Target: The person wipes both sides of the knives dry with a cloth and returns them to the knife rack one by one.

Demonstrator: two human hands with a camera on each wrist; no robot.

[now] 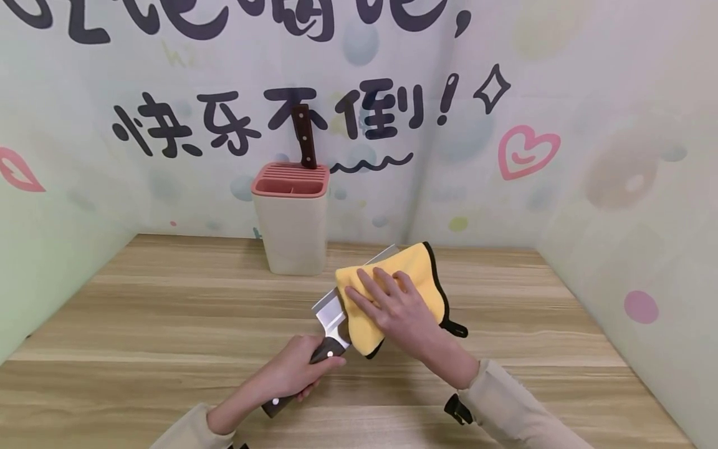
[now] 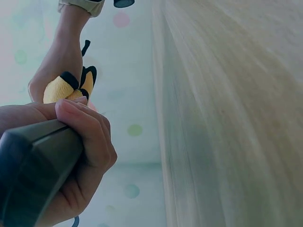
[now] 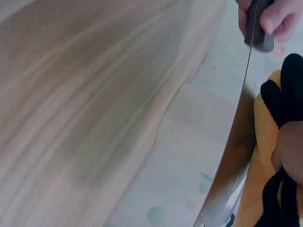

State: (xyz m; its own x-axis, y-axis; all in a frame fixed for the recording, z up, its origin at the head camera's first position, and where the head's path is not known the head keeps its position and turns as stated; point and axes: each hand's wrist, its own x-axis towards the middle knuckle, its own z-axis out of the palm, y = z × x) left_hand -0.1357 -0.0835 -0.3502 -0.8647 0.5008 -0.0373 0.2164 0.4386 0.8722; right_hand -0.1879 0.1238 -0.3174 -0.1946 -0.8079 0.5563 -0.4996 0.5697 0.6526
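The fingers (image 2: 97, 135) of the left hand (image 1: 294, 365) curl round the dark, riveted handle of a broad-bladed knife (image 1: 332, 308), directly in front of the knife holder (image 1: 294, 237). The fingers of the right hand (image 1: 401, 312) lie spread over a yellow cloth (image 1: 425, 280) and hold it to the blade, in front of the holder and to its right; the thumb is hidden in the head view. The blade slants away from the person, its far end projecting beyond the cloth near the holder's right side, a gap between them. In the right wrist view, a long, thin blade edge runs uncovered beside the cloth, raised above the worktop (image 1: 157, 305). The pink-topped holder stands upright near the worktop's rear edge, a brown-handled knife (image 1: 304, 137) in its rear right corner. The rear wall (image 1: 449, 212) is just behind it; the side walls (image 1: 645, 249) are well apart, with broad worktop to its left and right.
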